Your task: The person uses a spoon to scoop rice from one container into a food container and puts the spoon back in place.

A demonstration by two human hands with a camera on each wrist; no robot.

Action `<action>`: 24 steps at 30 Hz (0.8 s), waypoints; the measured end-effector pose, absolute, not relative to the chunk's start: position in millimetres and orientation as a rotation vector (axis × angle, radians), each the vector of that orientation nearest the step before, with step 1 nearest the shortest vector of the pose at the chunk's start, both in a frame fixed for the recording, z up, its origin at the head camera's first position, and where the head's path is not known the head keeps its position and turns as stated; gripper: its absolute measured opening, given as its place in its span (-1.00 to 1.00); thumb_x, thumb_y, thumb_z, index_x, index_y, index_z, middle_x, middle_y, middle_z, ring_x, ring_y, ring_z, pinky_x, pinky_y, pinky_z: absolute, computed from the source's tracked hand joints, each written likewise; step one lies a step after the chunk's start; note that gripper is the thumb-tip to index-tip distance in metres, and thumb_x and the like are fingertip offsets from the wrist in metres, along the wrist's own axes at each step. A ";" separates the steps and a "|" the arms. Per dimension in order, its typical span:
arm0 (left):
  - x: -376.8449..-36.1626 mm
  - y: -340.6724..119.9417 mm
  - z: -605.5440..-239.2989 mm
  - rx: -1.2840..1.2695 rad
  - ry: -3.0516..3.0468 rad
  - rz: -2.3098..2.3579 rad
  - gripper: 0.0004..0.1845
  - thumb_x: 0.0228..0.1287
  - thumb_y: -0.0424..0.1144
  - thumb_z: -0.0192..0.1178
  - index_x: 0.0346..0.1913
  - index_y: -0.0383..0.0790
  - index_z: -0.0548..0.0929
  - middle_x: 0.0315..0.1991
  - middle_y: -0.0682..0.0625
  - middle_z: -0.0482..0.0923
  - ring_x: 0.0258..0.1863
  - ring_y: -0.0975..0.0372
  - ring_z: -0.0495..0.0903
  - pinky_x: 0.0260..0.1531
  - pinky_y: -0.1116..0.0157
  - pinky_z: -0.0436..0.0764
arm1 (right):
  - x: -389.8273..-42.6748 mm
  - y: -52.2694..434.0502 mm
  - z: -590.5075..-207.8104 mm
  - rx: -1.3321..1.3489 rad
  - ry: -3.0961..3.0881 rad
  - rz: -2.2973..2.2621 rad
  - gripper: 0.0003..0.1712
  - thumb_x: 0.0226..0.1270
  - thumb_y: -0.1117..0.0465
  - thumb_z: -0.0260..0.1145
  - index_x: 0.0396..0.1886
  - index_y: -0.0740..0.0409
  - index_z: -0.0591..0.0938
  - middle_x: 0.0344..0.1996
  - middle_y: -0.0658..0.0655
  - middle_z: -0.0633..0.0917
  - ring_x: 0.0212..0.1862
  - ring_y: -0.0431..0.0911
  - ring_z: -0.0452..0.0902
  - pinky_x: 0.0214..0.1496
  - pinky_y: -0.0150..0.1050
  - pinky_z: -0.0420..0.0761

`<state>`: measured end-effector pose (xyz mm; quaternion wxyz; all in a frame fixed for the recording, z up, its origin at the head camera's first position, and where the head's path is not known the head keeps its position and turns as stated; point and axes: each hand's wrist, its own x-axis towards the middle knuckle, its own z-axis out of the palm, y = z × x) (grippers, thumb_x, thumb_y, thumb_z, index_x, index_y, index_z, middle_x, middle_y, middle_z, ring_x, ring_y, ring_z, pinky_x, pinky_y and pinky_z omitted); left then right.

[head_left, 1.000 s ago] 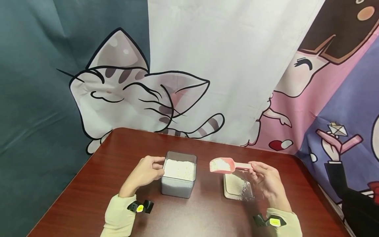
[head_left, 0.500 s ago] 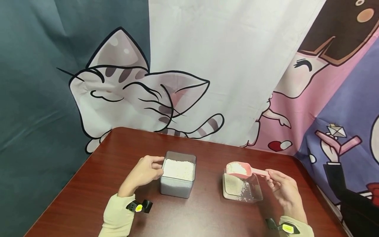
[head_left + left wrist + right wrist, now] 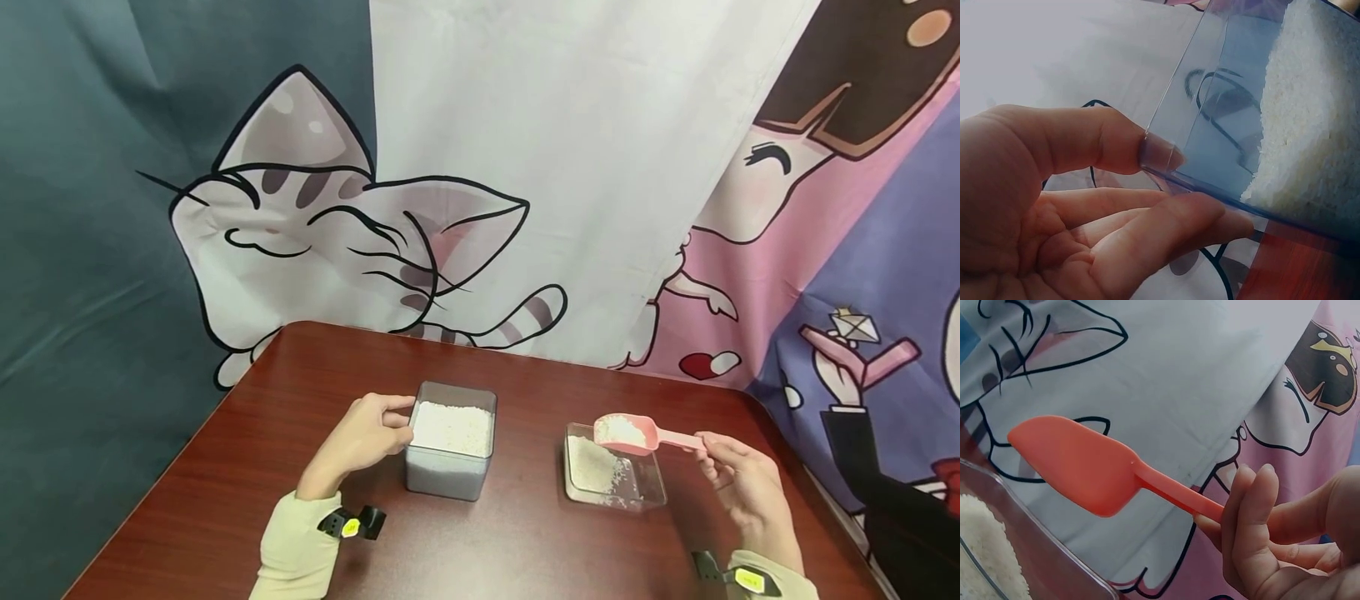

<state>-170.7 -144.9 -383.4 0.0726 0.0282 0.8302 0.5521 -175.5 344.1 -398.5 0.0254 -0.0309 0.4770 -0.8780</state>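
Observation:
My left hand [image 3: 362, 440] holds the left wall of a clear square tub [image 3: 452, 451] filled with white rice [image 3: 453, 428]; in the left wrist view its thumb [image 3: 1110, 140] and fingers [image 3: 1172, 228] pinch the tub's wall [image 3: 1222, 119]. My right hand [image 3: 742, 483] pinches the handle of a pink scoop [image 3: 637, 434], [image 3: 1097, 469] heaped with rice, held level over a shallow clear tray [image 3: 651, 492] that has some rice [image 3: 596, 473] in it.
Both containers stand on a dark red-brown table [image 3: 225, 483] with rounded far corners. A cartoon cat curtain [image 3: 337, 233] hangs close behind the table's far edge. The table's right edge [image 3: 832, 517] runs close to my right hand.
My right hand has carried the rice-filled scoop to the right, from the gap between the two containers to over the shallow tray. My left hand has stayed on the tub.

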 end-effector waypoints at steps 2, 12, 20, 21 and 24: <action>-170.9 -145.2 -383.2 0.077 2.498 1.655 -0.42 -0.05 -0.45 0.12 0.17 -0.38 0.45 -0.13 -0.26 0.61 -0.36 0.18 0.66 -0.34 0.24 0.61 | -176.0 343.8 -397.7 -0.097 1.496 -2.707 -0.59 0.34 0.54 -0.14 -0.29 0.38 0.68 -0.38 0.21 0.72 -0.41 -0.14 0.64 -0.38 -0.43 0.59; -170.3 -145.4 -381.3 0.077 2.495 1.658 -0.42 -0.04 -0.46 0.12 0.18 -0.40 0.44 -0.14 -0.27 0.61 -0.35 0.17 0.66 -0.34 0.23 0.61 | -178.5 338.1 -397.1 -0.094 1.672 -2.632 -0.64 0.31 0.53 -0.05 -0.33 0.34 0.70 -0.42 0.16 0.72 -0.46 -0.17 0.64 -0.39 -0.42 0.59; -170.5 -144.7 -381.3 0.070 2.496 1.651 -0.42 -0.05 -0.46 0.12 0.18 -0.39 0.44 -0.13 -0.27 0.61 -0.35 0.17 0.66 -0.33 0.23 0.61 | -177.5 335.9 -397.9 -0.060 1.797 -2.575 -0.69 0.29 0.52 0.01 -0.36 0.32 0.70 -0.41 0.13 0.71 -0.48 -0.18 0.63 -0.39 -0.40 0.60; -170.5 -144.7 -381.3 0.069 2.496 1.650 -0.42 -0.05 -0.46 0.12 0.18 -0.39 0.44 -0.13 -0.27 0.61 -0.35 0.17 0.66 -0.34 0.24 0.61 | -177.2 335.7 -397.9 -0.058 1.808 -2.568 -0.70 0.29 0.52 0.01 -0.36 0.32 0.70 -0.40 0.13 0.71 -0.48 -0.18 0.63 -0.39 -0.39 0.60; -170.9 -144.6 -381.2 0.079 2.499 1.646 -0.41 -0.05 -0.47 0.11 0.18 -0.39 0.44 -0.13 -0.27 0.61 -0.37 0.19 0.65 -0.36 0.26 0.60 | -176.1 335.2 -397.4 -0.057 1.839 -2.549 -0.72 0.28 0.51 0.03 -0.36 0.33 0.69 -0.40 0.13 0.71 -0.48 -0.17 0.63 -0.38 -0.38 0.61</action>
